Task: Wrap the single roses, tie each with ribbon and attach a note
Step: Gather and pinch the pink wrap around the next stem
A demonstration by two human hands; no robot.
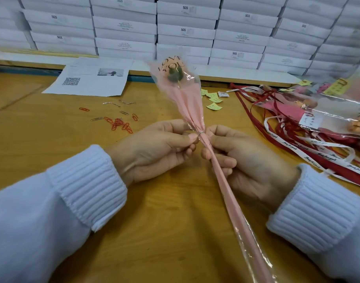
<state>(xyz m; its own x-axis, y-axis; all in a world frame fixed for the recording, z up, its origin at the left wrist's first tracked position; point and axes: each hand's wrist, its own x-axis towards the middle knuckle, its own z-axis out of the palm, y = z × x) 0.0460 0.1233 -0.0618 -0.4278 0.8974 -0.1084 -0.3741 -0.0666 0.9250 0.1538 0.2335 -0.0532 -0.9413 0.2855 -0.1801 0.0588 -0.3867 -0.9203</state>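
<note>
- Wrapped rose (187, 103): pink paper inside a clear film sleeve, held above the desk (52, 139) at mid-frame. The bloom end tilts up and away, and the long stem end runs down toward the lower right edge.
- Wire tie (201, 134): a thin silver loop round the narrow neck of the wrap, where the paper gathers.
- Left hand (154, 148): thumb and forefinger are pressed together, pinching the wire tie from the left side of the wrap.
- Right hand (246, 160): fingers are curled round the wrap just below the tie, gripping the stem part.
- Paper clips (119, 124): mostly red, with a few silver ones, scattered on the desk left of the hands.
- Yellow notes (213, 101): small slips lying beyond the rose.
- Ribbons (297, 148): a loose heap of red and white printed lengths on the right.
- Finished roses (328, 111): lying in film at far right, partly blurred.
- Printed sheet (89, 80): flat at the back left.
- White boxes (185, 31): stacked in rows along the back.
</note>
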